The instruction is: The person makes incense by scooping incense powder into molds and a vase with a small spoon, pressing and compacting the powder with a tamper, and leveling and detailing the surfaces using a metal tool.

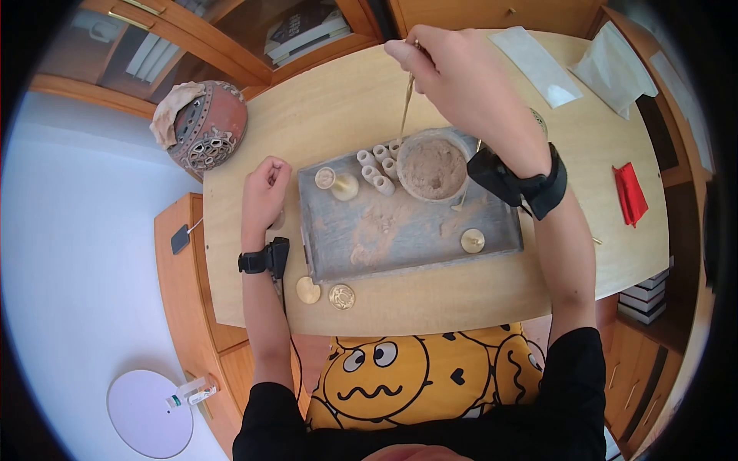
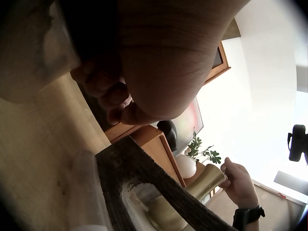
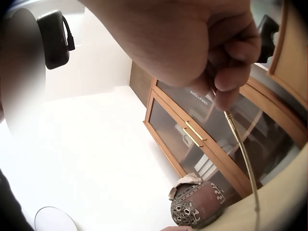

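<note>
My right hand (image 1: 469,77) is raised over the back of the tray and pinches a thin brass rod (image 1: 407,104). The rod points down, its lower end close by several small pale hollow cylinders (image 1: 382,184). Beside them a round bowl (image 1: 406,184) holds brown powder (image 1: 434,167). A flared brass vessel (image 1: 346,187) with powder at its mouth stands at the tray's left. My left hand (image 1: 267,188) rests on the table left of the grey tray (image 1: 415,257), fingers loosely curled. In the left wrist view the dark tray edge (image 2: 125,159) lies below that hand.
A small brass piece (image 1: 473,240) sits on the tray's right. Two brass discs (image 1: 308,290) (image 1: 342,296) lie at the table's front. A carved clay pot (image 1: 204,127) stands back left. White paper (image 1: 538,67), a clear bag (image 1: 615,69) and a red pouch (image 1: 630,194) lie to the right.
</note>
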`<state>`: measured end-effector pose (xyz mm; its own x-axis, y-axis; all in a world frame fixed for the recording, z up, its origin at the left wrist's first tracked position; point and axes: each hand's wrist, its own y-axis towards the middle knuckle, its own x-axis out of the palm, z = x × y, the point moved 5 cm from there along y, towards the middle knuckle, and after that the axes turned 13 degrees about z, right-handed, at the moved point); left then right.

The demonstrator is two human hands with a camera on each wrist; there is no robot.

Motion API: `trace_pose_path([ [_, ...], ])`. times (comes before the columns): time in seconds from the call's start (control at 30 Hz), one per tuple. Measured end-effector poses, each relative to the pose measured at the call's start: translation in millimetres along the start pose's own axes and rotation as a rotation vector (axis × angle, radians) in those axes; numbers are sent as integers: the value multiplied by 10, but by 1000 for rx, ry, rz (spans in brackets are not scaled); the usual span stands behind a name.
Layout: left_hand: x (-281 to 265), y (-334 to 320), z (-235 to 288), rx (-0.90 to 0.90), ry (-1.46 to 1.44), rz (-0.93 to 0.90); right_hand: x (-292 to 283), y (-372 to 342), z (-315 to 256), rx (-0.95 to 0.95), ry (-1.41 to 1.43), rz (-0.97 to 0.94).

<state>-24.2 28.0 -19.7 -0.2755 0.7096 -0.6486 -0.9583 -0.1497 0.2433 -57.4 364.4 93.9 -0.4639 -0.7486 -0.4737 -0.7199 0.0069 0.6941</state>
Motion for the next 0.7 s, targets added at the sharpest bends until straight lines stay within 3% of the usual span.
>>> trace_pose_path([
  [0.13,-6,-4,-6,15,-29,24,-178,68,-28,65,-13,-75],
  [0.23,-8,-10,21,6,8,20,-107,36,176,-26,-70,-137],
  [0.3,-26,-26,69,-33,25,4,55,-14,323,96,-18,-374],
  [0.4,3,-4,49,-15,22,5,256,-114,443,247,139,-529],
  [0.5,-5,-11,57,22,-2,19,317,-147,482,301,196,-596],
  [0.7,-2,-23,51,9,-20,23,345,-105,689,348,292,-540],
])
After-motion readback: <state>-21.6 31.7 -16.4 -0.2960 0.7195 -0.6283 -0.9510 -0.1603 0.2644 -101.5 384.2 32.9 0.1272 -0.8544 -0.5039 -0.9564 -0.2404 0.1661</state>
